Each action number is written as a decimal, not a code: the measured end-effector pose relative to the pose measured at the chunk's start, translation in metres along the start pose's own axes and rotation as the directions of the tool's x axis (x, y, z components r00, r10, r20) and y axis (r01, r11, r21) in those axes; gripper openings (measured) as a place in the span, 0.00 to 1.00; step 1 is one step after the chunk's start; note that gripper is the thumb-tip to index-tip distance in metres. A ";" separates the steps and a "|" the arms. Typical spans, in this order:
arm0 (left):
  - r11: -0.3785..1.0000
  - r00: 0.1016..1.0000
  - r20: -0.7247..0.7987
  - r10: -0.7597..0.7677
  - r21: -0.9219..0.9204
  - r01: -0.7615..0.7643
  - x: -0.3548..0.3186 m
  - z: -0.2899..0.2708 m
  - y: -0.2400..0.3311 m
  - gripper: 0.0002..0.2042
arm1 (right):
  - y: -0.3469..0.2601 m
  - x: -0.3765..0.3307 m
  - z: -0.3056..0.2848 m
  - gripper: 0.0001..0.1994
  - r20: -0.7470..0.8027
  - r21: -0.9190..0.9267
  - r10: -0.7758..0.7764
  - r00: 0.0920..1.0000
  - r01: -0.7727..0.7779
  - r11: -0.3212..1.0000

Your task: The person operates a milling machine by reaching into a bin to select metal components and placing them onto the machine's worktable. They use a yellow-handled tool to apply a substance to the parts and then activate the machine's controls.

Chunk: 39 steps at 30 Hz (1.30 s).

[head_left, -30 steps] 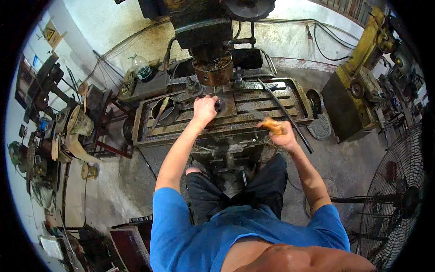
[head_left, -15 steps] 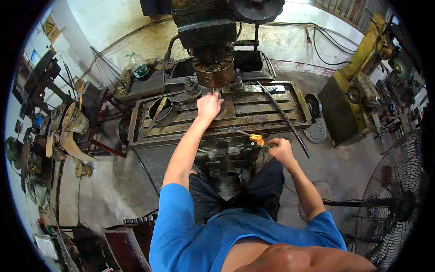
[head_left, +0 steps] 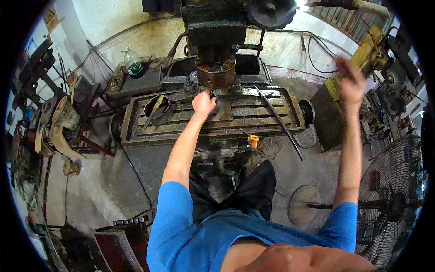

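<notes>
My left hand (head_left: 204, 105) reaches over the slotted machine table (head_left: 181, 128), just below the round rusty spindle head (head_left: 216, 72) of a milling machine. Its fingers are curled closed against a small dark piece beneath the head; what they grip is mostly hidden. Raised high on the right, my right hand (head_left: 352, 88) is smeared by motion, so its fingers cannot be read. A yellow air blow gun (head_left: 253, 141) hangs at the table's front edge, touched by neither hand.
A long dark bar (head_left: 282, 121) lies across the table's right end and juts past its front edge. A dark bowl with a brush (head_left: 156, 109) sits on the left end. A caged fan (head_left: 392, 195) stands at right, a plastic bottle (head_left: 133, 63) behind left.
My right hand has left the spot beside the yellow blow gun and swung up and to the right. My left hand stays under the spindle head. The whole view has shifted slightly.
</notes>
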<state>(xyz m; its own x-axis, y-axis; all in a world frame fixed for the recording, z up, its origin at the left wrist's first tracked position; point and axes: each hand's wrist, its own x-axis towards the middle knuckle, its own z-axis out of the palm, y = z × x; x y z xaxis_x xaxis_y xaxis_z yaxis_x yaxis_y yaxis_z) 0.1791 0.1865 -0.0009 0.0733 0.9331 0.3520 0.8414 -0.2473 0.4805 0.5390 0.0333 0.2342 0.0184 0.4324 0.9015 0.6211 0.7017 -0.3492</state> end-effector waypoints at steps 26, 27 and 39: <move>0.992 0.994 0.023 -0.106 -0.067 0.108 0.005 0.001 -0.004 0.16 | -0.068 -0.013 0.013 0.10 -0.182 0.350 -0.126 0.975 0.183 0.919; 0.992 0.994 0.028 -0.110 -0.057 0.111 0.005 0.001 -0.004 0.16 | -0.069 -0.011 0.011 0.10 -0.177 0.353 -0.126 0.976 0.182 0.918; 0.946 0.994 0.099 -0.047 -0.315 0.076 -0.011 -0.016 -0.032 0.21 | -0.065 -0.035 0.024 0.08 -0.221 0.425 -0.033 0.975 0.127 0.896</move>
<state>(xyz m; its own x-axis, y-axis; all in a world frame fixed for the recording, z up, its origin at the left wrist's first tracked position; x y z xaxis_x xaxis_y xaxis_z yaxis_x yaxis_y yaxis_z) 0.1423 0.1804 -0.0071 0.0861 0.9649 0.2481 0.6329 -0.2453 0.7344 0.4790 -0.0144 0.2191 0.1702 0.2729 0.9469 0.2262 0.9244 -0.3071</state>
